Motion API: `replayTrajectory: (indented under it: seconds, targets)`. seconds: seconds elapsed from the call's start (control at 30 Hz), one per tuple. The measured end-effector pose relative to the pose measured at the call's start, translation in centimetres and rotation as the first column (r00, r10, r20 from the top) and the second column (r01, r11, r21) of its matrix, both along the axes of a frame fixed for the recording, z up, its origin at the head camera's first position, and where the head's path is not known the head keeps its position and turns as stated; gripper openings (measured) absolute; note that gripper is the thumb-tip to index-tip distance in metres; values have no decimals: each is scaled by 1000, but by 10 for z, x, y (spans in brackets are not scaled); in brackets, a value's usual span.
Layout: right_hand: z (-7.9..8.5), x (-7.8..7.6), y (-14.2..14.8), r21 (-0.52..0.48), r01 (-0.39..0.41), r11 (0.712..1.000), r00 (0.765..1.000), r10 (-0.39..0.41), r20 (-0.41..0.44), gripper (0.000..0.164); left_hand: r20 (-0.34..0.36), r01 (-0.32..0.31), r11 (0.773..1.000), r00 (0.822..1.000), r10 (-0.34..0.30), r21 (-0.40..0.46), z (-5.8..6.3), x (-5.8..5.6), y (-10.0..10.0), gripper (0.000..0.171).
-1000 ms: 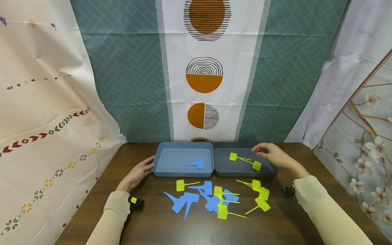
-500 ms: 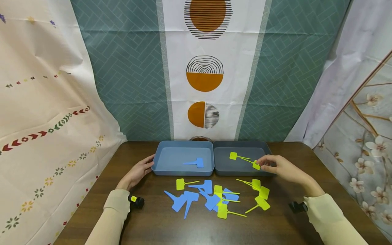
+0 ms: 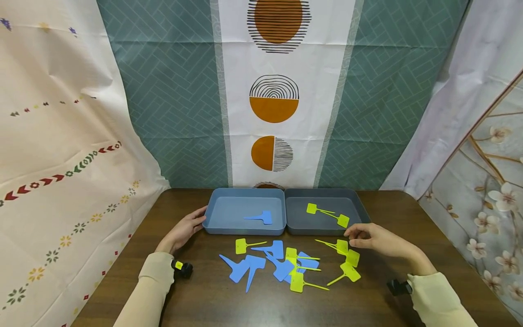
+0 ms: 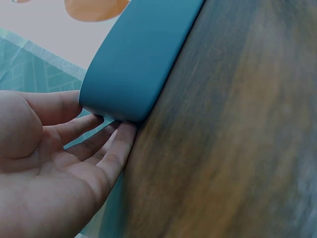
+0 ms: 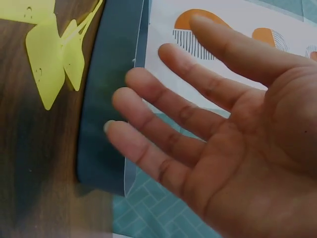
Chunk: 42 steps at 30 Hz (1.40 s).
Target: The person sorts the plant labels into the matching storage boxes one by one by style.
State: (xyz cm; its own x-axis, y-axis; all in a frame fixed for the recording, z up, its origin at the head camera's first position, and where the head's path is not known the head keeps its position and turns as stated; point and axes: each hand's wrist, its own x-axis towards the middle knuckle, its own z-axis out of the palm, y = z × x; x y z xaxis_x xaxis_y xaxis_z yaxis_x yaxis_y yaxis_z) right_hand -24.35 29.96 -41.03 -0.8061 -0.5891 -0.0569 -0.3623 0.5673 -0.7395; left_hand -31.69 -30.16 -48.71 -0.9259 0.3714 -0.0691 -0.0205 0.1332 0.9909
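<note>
My left hand [image 3: 184, 231] rests its fingertips on the left end of the blue tray [image 3: 226, 211]; close up, the fingers [image 4: 118, 148] touch the tray's outer corner. The blue tray holds one blue T-shaped plant label [image 3: 267, 217]. My right hand [image 3: 380, 240], fingers spread and holding nothing, hovers at the front right corner of the dark grey tray [image 3: 296, 220]. Two yellow plant labels, one of them the right label [image 3: 342, 221], lie in the grey tray. Just left of the right fingertips, several yellow labels [image 3: 349, 271] lie on the table, seen also as a tilted yellow label [image 5: 45, 64].
Blue labels [image 3: 255, 262] and yellow labels [image 3: 297, 282] lie partly overlapping on the brown wooden table [image 3: 261, 313], in front of both trays. A patterned cloth [image 3: 180, 113] hangs behind the trays, with more cloths at either side.
My right hand has moved from over the grey tray toward me, down to its front right corner beside the yellow labels. The left hand stays at the blue tray.
</note>
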Motion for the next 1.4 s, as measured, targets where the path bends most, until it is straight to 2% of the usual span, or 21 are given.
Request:
replayTrajectory:
  seconds: [0.23, 0.5, 0.87, 1.1, 1.23, 1.4]
  targets:
    - [-5, 3, 0, 56, -1, 998, 999, -2, 50, 41, 5, -1, 1000, 1000, 1, -1, 0, 1, -1, 58]
    - [-14, 5, -2, 109, 37, 993, 996, -46, 76, 43, 0, 8, 1000, 1000, -8, -12, -1, -2, 1, 59]
    - [-20, 7, -13, 197, 26, 980, 999, -22, -23, 38, -8, 16, 1000, 1000, -16, -24, -1, -2, 0, 60]
    - [-24, 11, -20, 274, 79, 958, 994, -55, -94, 42, 20, -9, 1000, 1000, 9, -2, -1, -2, 2, 58]
    - [-28, 12, -25, 318, 105, 942, 989, -65, -135, 42, 5, -1, 1000, 1000, 2, -4, 0, 0, 1, 58]
    - [-30, 12, -29, 310, 114, 944, 987, -73, -142, 45, -3, 2, 1000, 1000, -3, -5, 0, 0, 1, 59]
